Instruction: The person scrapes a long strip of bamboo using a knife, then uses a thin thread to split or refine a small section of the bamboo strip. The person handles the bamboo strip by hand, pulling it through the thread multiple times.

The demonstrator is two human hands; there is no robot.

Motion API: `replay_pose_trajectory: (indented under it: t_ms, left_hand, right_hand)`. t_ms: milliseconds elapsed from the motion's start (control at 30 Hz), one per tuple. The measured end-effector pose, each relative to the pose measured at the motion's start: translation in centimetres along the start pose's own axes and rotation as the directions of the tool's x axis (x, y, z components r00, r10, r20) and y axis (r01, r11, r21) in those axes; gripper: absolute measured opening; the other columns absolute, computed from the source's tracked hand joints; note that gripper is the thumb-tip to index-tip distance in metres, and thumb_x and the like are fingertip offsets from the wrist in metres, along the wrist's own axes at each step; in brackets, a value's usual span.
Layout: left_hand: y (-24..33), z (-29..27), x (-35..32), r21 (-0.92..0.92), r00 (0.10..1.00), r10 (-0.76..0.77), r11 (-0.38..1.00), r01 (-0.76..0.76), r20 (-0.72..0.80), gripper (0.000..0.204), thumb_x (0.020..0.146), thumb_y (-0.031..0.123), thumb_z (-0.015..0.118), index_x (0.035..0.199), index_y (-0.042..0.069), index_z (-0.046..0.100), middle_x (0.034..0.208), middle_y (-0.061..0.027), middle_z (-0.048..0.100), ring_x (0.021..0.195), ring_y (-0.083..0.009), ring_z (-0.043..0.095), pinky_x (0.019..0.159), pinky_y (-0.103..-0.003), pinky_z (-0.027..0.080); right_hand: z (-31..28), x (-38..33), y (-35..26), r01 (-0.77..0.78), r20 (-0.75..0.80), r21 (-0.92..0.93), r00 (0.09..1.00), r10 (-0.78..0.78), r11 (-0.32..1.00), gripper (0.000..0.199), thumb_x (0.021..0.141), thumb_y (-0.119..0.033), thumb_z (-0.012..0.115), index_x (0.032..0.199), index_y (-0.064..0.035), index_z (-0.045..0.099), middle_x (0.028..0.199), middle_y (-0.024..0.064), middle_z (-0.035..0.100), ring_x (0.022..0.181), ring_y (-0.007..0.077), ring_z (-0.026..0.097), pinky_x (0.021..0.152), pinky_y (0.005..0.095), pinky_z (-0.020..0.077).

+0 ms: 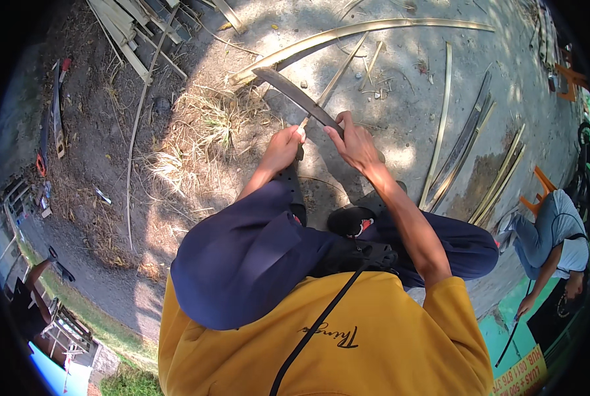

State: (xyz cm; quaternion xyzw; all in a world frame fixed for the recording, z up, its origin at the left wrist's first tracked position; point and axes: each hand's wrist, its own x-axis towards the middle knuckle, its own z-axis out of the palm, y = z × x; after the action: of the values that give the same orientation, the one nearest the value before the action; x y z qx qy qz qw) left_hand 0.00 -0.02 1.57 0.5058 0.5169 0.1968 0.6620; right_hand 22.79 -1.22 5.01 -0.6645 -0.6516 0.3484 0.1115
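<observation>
1. Left hand: I see it closed in a fist around the near end of a thin bamboo strip, just beside the right hand and above the knees.
2. Right hand: closed on the handle end of a long dark knife; I cannot see the handle itself under the fingers.
3. Long dark knife: curved blade runs up and to the left from the right hand, its tip over the ground near the dry grass. It crosses the thin bamboo strip just above the two hands.
4. Thin bamboo strip: pale, narrow, slanting up and to the right from the left hand toward the long bamboo slat.
5. Long bamboo slat: pale, bowed, lying on the concrete ground across the top of the view.
6. More split strips: several lie on the ground to the right, well apart from the hands.
7. Stack of slats: upper left, on bare soil.
8. Black sandal: below the hands, between the dark blue trouser legs.
9. Another person: grey shirt, at the right edge, bent forward.
</observation>
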Motion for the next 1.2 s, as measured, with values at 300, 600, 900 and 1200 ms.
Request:
replay_pose_trajectory:
  t_ms: [300, 600, 900, 1200]
  left_hand:
    - [0.8, -1.0, 0.1, 0.182, 1.000, -0.010, 0.983, 0.010, 0.004, 0.030, 0.104, 0.025, 0.045, 0.088, 0.004, 0.060, 0.077, -0.0151, 0.061, 0.075, -0.0289, 0.060, 0.074, -0.039, 0.047]
    - [0.5, -0.9, -0.2, 0.123, 0.999, -0.001, 0.992, -0.004, 0.046, 0.030, 0.104, 0.025, 0.047, 0.086, 0.005, 0.059, 0.072, -0.0110, 0.059, 0.071, -0.0207, 0.055, 0.069, -0.038, 0.044]
    - [0.1, -1.4, -1.3, 0.145, 0.999, -0.008, 0.989, 0.001, 0.046, 0.026, 0.102, 0.020, 0.047, 0.087, 0.004, 0.060, 0.074, -0.0122, 0.059, 0.072, -0.0249, 0.059, 0.072, -0.039, 0.046]
    - [0.5, -2.6, -1.9, -0.093, 0.985, -0.094, 0.990, 0.108, 0.144, 0.026, 0.107, 0.018, 0.046, 0.086, 0.007, 0.056, 0.068, 0.0018, 0.047, 0.061, -0.0081, 0.042, 0.056, -0.030, 0.035]
  right_hand:
    - [-0.7, 0.2, -0.1, -0.077, -0.001, -0.023, 0.997, 0.077, 0.997, 0.055, 0.102, -0.058, 0.055, 0.118, -0.0054, 0.047, 0.066, 0.0257, 0.066, 0.070, 0.0509, 0.068, 0.064, 0.0586, 0.0521]
    - [-3.0, 0.9, 1.1, -0.130, -0.029, -0.015, 0.991, 0.129, 0.991, 0.053, 0.103, -0.056, 0.055, 0.120, -0.0075, 0.044, 0.063, 0.0246, 0.064, 0.072, 0.0518, 0.067, 0.067, 0.0587, 0.0510]
    - [-4.5, 1.9, 2.9, -0.072, -0.100, -0.037, 0.993, 0.068, 0.997, 0.054, 0.103, -0.054, 0.057, 0.120, -0.0049, 0.044, 0.062, 0.0244, 0.063, 0.067, 0.0516, 0.065, 0.063, 0.0567, 0.0495]
    - [-3.4, 0.7, 1.4, -0.001, 0.059, -0.049, 0.998, 0.004, 0.999, 0.056, 0.102, -0.058, 0.054, 0.121, -0.0061, 0.044, 0.067, 0.0244, 0.065, 0.072, 0.0498, 0.068, 0.069, 0.0588, 0.0505]
